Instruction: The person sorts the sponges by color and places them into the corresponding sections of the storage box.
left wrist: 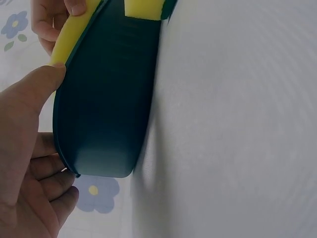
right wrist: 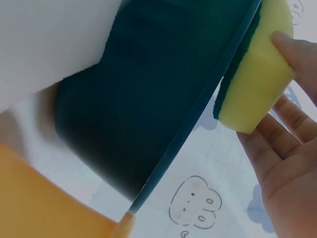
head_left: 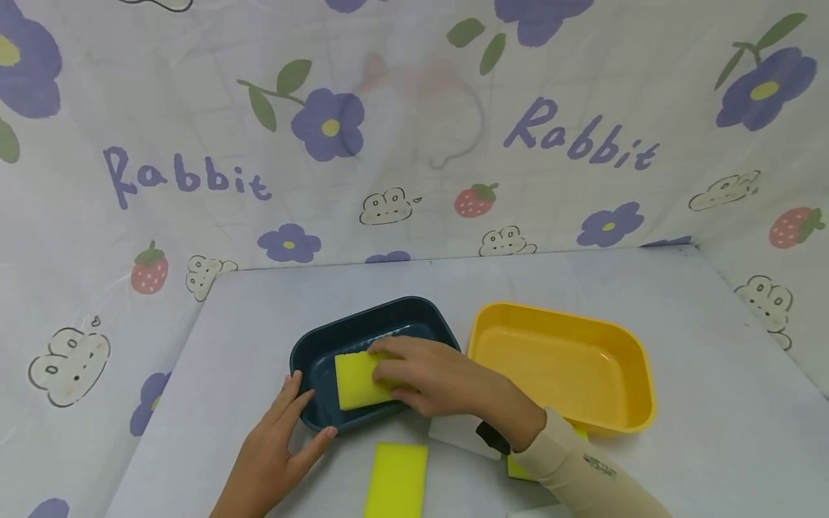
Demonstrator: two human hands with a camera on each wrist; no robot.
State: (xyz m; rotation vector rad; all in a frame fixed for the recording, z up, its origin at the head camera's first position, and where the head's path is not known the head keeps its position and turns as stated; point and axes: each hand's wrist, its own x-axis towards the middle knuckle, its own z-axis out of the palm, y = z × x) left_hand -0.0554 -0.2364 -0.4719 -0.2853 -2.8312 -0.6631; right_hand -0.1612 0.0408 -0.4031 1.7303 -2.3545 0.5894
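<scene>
My right hand pinches a yellow sponge between thumb and fingers, over the dark blue basin. A dark green scouring layer shows along one face of that sponge in the right wrist view, just above the basin's rim. At the basin's near left corner, my left hand holds the rim, thumb on the near side and fingers round the left end. Close in front of the basin lies a second yellow sponge, flat on the table.
To the right stands a yellow basin, close beside the blue one. A white block and another yellow piece lie partly hidden under my right forearm. A printed curtain hangs behind the white table.
</scene>
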